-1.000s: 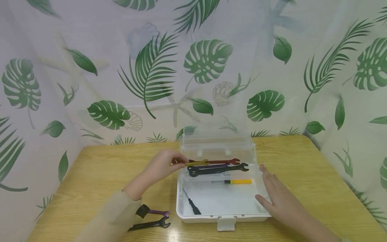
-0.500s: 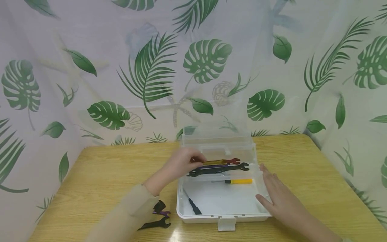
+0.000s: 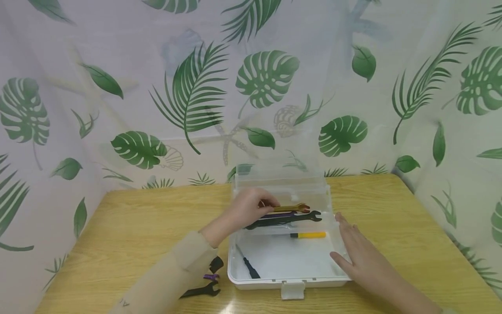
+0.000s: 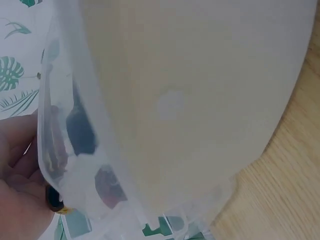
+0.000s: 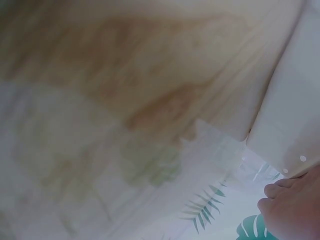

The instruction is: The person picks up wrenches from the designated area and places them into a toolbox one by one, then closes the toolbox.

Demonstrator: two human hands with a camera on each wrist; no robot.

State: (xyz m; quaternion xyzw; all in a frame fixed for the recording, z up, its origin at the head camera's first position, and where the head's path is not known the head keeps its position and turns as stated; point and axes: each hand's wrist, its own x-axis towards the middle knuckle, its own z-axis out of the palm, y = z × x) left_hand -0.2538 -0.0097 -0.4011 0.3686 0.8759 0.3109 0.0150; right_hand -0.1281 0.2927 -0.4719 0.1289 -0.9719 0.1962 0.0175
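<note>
Head view faces forward, downward — both close wrist views share the box [image 3: 259,285].

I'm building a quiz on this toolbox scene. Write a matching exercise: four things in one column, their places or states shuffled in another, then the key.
Things:
1. Left hand
2. Right hand
3. Black screwdriver
4. Latch

Places or states:
A. At the right side of the box
B. On the outside of the front wall
C. Holding a gold wrench
D. Lying inside, near the left wall

Pairs: 1-C, 2-A, 3-D, 4-B

Gold wrench [image 3: 288,209], green-leafed white backdrop [image 3: 235,91]
</note>
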